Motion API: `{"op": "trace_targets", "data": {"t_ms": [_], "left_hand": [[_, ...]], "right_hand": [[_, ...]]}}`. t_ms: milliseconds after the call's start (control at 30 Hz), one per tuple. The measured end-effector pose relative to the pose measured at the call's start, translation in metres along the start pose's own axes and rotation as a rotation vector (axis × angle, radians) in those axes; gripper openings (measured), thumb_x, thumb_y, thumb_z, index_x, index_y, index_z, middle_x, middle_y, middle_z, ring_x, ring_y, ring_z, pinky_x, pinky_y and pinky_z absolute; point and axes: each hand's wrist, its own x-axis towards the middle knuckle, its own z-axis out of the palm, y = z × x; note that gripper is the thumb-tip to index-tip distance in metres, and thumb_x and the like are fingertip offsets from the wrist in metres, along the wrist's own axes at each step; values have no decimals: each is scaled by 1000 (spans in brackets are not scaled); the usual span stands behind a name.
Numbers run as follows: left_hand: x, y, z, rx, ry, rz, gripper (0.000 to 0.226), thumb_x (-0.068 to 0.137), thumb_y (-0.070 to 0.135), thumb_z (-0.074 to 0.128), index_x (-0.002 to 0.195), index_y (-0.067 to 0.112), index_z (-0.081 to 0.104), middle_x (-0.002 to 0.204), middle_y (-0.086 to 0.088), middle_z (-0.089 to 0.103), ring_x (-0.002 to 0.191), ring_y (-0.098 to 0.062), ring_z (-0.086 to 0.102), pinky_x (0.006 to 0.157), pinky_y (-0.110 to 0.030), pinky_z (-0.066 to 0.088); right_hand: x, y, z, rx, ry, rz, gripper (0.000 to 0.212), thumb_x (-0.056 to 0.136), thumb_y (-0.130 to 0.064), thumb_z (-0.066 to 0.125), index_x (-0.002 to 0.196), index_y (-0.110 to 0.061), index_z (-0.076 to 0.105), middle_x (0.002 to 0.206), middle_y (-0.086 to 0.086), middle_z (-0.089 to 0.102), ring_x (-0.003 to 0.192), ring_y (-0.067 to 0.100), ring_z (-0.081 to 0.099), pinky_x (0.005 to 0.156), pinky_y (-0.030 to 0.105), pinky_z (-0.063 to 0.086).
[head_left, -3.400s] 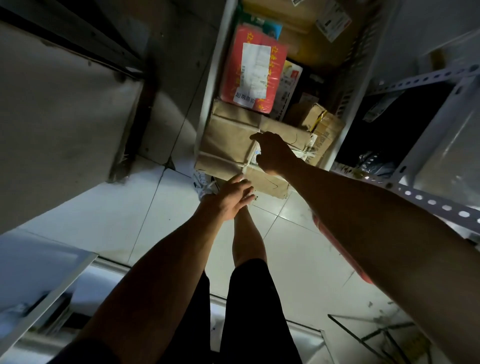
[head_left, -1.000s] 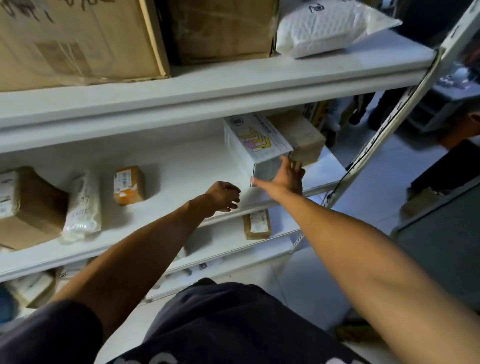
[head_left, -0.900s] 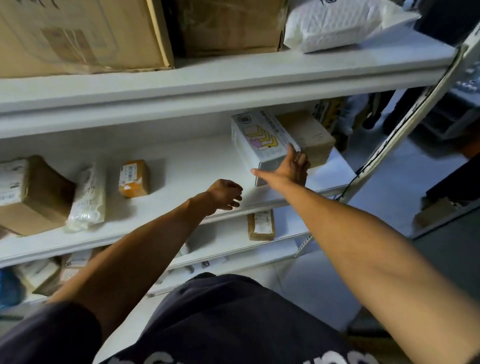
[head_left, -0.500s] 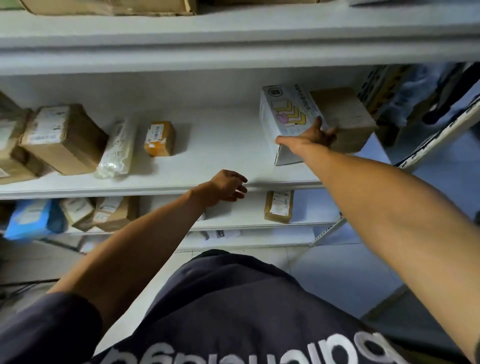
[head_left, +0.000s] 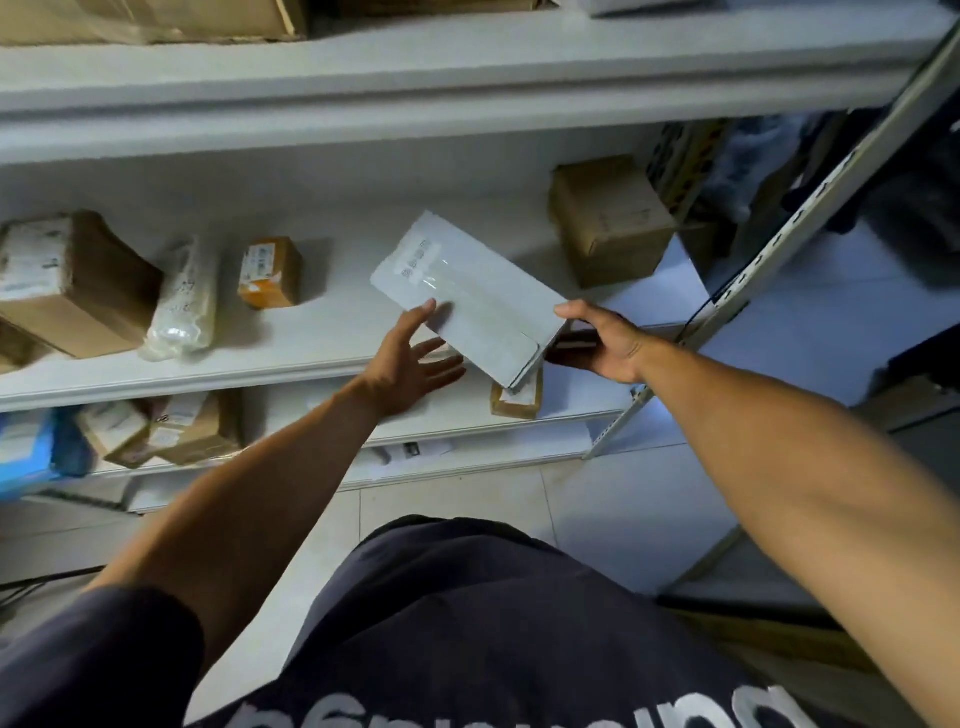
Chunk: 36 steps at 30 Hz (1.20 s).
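White metal shelving is filling the view, its middle shelf (head_left: 322, 332) carrying a brown carton (head_left: 608, 228) and a small orange parcel (head_left: 270, 273). Over the shelf's front edge a long white box (head_left: 467, 291) is hanging tilted. The right hand (head_left: 602, 343) is gripping its near end, while the left hand (head_left: 410, 364), fingers spread, is touching its side.

Long white flat cardboard box (head_left: 467, 296) held tilted before the white metal middle shelf (head_left: 322, 332).
Left hand (head_left: 410, 364) touches its left edge; right hand (head_left: 602, 343) grips its right end. Behind, left to right: large brown taped carton (head_left: 67, 286), clear-wrapped parcel (head_left: 182, 301), small orange carton (head_left: 270, 273), squat brown cardboard box (head_left: 608, 234). Below: small labelled carton (head_left: 517, 400) on lower shelf (head_left: 571, 402).
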Motion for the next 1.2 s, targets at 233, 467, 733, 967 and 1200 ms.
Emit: {"op": "trace_targets", "data": {"t_ms": [233,467,733,967,1200], "left_hand": [[10,5,-6,31,19,-8,85,62,65,78,137,31,55,140,-19,57,120,-38,64,100,-57,53],[16,23,-5,-43,-248,-237,58,81,30,65,136,15,53,138,-22,53,126,-43,55,107,-64,44],[20,-3,30,82,-363,-442,42,74,22,70,112,7,61,104,-15,62,99,-36,66,110,-60,43],[-12,-74,75,204,-491,-693,42,67,13,78,104,12,57,144,-16,51,132,-45,50,98,-65,50],[-90,-167,117,379,-815,-872,109,42,22,97,142,19,53,146,-20,47,132,-43,51,108,-62,45]], "right_hand": [[-27,22,-23,99,-42,125,94,36,-24,98,122,-6,63,110,21,68,106,35,68,87,43,60],[-57,37,-17,272,222,57,30,79,-39,78,104,-23,71,92,9,71,86,27,71,88,40,55],[-120,119,27,630,634,-172,62,79,-58,72,130,-22,63,112,6,70,100,19,69,89,30,52],[-205,238,72,1091,834,-194,132,23,-60,99,143,-23,55,141,11,55,119,28,55,95,35,49],[-290,286,130,1396,1101,-431,41,61,-31,94,92,-9,77,98,12,74,96,29,69,113,45,42]]}}
